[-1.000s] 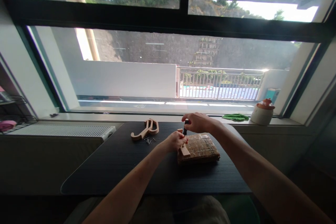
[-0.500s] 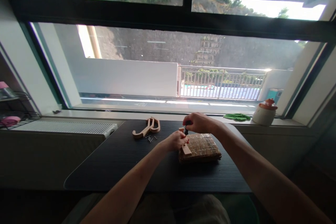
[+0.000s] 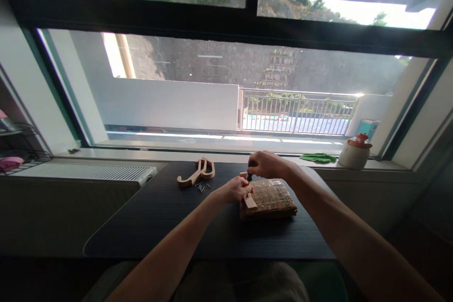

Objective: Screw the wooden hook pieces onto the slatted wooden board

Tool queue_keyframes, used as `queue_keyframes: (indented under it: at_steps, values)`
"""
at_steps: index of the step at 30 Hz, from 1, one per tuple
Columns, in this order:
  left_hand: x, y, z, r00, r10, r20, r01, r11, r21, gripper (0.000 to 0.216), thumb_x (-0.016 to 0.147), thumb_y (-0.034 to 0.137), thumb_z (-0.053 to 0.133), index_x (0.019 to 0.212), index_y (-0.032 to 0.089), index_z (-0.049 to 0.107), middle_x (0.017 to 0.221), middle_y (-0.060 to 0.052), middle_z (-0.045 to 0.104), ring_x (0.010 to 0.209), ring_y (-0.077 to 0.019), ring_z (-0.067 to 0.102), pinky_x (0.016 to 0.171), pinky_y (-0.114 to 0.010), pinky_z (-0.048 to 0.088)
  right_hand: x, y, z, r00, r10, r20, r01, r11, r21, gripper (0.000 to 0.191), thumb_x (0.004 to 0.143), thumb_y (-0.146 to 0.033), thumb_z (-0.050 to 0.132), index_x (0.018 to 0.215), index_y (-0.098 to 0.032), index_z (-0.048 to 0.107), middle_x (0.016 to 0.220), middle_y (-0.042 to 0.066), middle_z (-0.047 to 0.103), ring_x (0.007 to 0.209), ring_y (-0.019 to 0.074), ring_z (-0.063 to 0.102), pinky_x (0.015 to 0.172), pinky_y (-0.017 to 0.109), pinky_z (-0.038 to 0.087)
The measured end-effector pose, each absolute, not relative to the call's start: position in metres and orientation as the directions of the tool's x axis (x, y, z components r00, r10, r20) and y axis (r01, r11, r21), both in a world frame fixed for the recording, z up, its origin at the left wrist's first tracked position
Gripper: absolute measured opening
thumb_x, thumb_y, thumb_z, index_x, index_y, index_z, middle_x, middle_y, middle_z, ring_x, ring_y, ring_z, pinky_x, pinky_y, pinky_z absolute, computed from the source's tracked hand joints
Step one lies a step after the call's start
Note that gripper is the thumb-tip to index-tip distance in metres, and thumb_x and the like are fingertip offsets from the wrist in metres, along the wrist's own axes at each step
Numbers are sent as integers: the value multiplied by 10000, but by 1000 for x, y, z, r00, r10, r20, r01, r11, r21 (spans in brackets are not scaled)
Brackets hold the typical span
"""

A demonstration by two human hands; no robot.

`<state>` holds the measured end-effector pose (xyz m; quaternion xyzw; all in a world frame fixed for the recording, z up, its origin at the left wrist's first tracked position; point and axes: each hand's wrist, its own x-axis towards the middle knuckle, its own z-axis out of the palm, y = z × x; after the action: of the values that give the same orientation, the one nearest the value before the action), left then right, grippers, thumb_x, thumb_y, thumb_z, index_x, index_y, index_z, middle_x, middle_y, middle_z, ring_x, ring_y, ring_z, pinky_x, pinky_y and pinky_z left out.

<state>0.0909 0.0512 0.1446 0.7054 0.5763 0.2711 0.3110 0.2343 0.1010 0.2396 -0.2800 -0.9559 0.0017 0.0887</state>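
Observation:
My right hand (image 3: 271, 164) is wrapped around the dark handle of a screwdriver (image 3: 249, 176), which points down. Just below it, my left hand (image 3: 236, 189) pinches a pale wooden piece (image 3: 250, 203) near the screwdriver's tip; the fingers hide the exact contact point. That wooden piece lies across the left end of a brown, tape-wrapped cardboard block (image 3: 274, 198) on the table. Curved wooden hook-shaped parts (image 3: 194, 177) rest farther left, with several small screws (image 3: 201, 188) scattered beside them.
A dark table (image 3: 155, 226) stands against the window sill. On the sill are a green cloth (image 3: 317, 157) and a pale jar (image 3: 355, 152) with an orange-brown top. At the left is a white radiator (image 3: 92, 171) and a wire rack (image 3: 26, 158) holding pink items.
The view has shifted very slightly. Both hands stay at the wooden piece, with the right hand's grip on the screwdriver turned a little.

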Motion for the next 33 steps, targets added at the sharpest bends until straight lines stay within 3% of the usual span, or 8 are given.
queue_keyframes:
  at_steps: [4, 8, 10, 17, 22, 25, 29, 33]
  values:
    - [89, 52, 140, 175, 984, 39, 639, -144, 756, 396, 749, 408, 453, 781, 71, 660, 596, -19, 537, 539, -105, 436, 519, -230, 333, 229, 97, 240, -763, 607, 222, 623, 782, 7, 441, 771, -549, 444, 864, -172, 654, 776, 64, 652, 637, 154, 553, 537, 242, 332]
    - [87, 52, 138, 168, 985, 37, 625, -136, 768, 396, 747, 409, 443, 761, 77, 658, 609, -24, 561, 549, -109, 454, 530, -229, 346, 229, 98, 244, -826, 534, 178, 520, 845, -120, 355, 739, -403, 553, 1053, -244, 601, 868, 12, 653, 696, 126, 562, 581, 212, 348]
    - [87, 52, 138, 170, 985, 33, 621, -133, 772, 392, 741, 409, 451, 761, 78, 660, 626, -29, 574, 559, -113, 462, 533, -229, 350, 229, 98, 244, -845, 505, 174, 487, 862, -139, 301, 734, -337, 563, 1013, -237, 616, 857, 3, 651, 681, 111, 554, 577, 201, 343]
    - [88, 50, 141, 156, 988, 9, 620, -105, 778, 367, 723, 407, 479, 723, 77, 640, 659, -51, 601, 566, -120, 487, 533, -230, 371, 230, 95, 235, -738, 634, 234, 641, 766, -53, 442, 751, -551, 479, 933, -172, 613, 745, 49, 638, 615, 151, 540, 521, 240, 316]
    - [87, 54, 138, 168, 986, 3, 615, -107, 781, 367, 721, 416, 483, 726, 85, 642, 670, -49, 605, 575, -120, 493, 544, -229, 372, 233, 100, 241, -848, 482, 220, 457, 876, -154, 311, 780, -336, 507, 1064, -239, 587, 868, 15, 654, 694, 124, 563, 579, 211, 347]
    - [86, 56, 135, 184, 983, 5, 613, -119, 781, 371, 724, 418, 475, 725, 87, 642, 661, -45, 600, 568, -119, 488, 535, -229, 363, 230, 99, 241, -835, 487, 256, 480, 872, -95, 254, 796, -342, 478, 935, -196, 632, 825, 37, 659, 686, 131, 561, 581, 217, 346]
    - [86, 55, 135, 177, 984, 17, 624, -126, 771, 358, 710, 429, 491, 644, 99, 612, 612, -30, 570, 558, -116, 473, 516, -222, 344, 225, 92, 238, -761, 591, 265, 616, 788, 13, 403, 802, -507, 423, 881, -171, 631, 774, 73, 655, 651, 165, 563, 545, 244, 331]
    - [88, 53, 136, 162, 987, 9, 637, -111, 763, 341, 692, 436, 513, 601, 113, 578, 578, -16, 546, 535, -110, 458, 496, -219, 329, 227, 88, 241, -752, 612, 244, 637, 770, 32, 334, 825, -419, 415, 968, -200, 622, 839, 60, 663, 691, 164, 573, 560, 242, 331]
